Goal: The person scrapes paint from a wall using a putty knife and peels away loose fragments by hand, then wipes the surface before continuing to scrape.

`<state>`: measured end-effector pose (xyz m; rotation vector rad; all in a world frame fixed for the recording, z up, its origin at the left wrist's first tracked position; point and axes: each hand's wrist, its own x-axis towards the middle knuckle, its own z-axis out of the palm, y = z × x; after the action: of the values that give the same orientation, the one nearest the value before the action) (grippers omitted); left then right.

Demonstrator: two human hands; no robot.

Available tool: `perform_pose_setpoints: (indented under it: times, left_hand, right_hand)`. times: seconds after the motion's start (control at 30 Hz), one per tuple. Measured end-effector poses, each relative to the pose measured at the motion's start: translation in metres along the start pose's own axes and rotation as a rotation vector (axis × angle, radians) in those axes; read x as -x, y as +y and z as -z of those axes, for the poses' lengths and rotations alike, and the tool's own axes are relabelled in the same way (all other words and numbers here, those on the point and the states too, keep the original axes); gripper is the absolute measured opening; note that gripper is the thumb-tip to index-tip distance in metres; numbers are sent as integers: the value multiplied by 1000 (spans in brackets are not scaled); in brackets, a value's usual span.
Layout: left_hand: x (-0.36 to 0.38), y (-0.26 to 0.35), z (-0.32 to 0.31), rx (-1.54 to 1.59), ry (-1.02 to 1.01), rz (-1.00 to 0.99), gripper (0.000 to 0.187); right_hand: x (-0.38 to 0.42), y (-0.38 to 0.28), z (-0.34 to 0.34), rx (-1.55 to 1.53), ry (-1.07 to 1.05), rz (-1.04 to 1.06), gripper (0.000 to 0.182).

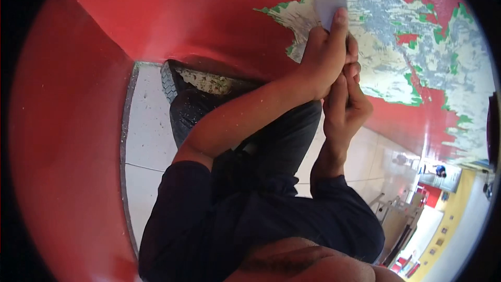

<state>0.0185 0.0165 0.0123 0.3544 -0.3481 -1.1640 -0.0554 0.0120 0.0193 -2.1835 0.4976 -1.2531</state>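
My left hand [326,55] is closed around a flat, pale grey scraper-like blade [327,9], with one digit pressed along it. The blade lies against a wall patch [373,26] where red paint has come off, showing white, grey and green layers with ragged edges. Just below, my right hand [347,107] is closed, its fingers meeting those of my left hand; whether it grips a handle there is hidden. Both forearms reach up from dark sleeves.
Red wall [209,15] surrounds the patch, and another red surface [68,141] stands at left. My bent legs in dark trousers [282,141] and a shoe [168,81] are over the pale floor [148,136]. Furniture [394,224] and a distant person [441,171] appear at right.
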Motion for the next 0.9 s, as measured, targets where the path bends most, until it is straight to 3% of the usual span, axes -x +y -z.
perform_pose_setpoints:
  times: [0.1,0.23,0.3,0.4,0.43,0.5,0.53,0.57,0.7,0.8,0.87,0.9]
  left_hand:
    - [-16,27,-18,-45,-114,-162,63]
    - [2,-2,-9,-48,45,23,63]
    - [-8,7,-11,-27,-11,-93,61]
    - [-14,34,-32,-65,-108,-163,61]
    - [-20,27,-30,-36,-108,-187,60]
    - [-3,5,-19,-76,-24,-9,58]
    - [-1,1,-14,-93,23,61,57]
    - [-6,1,-14,-92,-17,-10,49]
    - [-22,31,-48,-125,-140,-207,58]
    - [-3,6,-30,-79,-2,6,49]
    - [-11,12,-29,-83,-92,-56,52]
    - [-22,20,-38,-64,-148,-80,54]
  right_hand:
    - [20,-5,17,68,29,-152,25]
    - [13,-10,13,109,49,-128,25]
    - [6,0,11,125,58,-106,26]
    - [12,-11,21,164,56,-337,27]
    - [14,-8,25,193,41,-260,28]
    - [18,3,23,144,79,60,29]
    - [28,0,22,-11,60,-119,28]
    - [14,6,19,34,63,-30,28]
    - [1,-16,21,9,157,-208,27]
    - [21,-2,20,31,195,-105,25]
    - [11,12,29,171,113,7,25]
    - [-3,-17,29,96,110,-179,26]
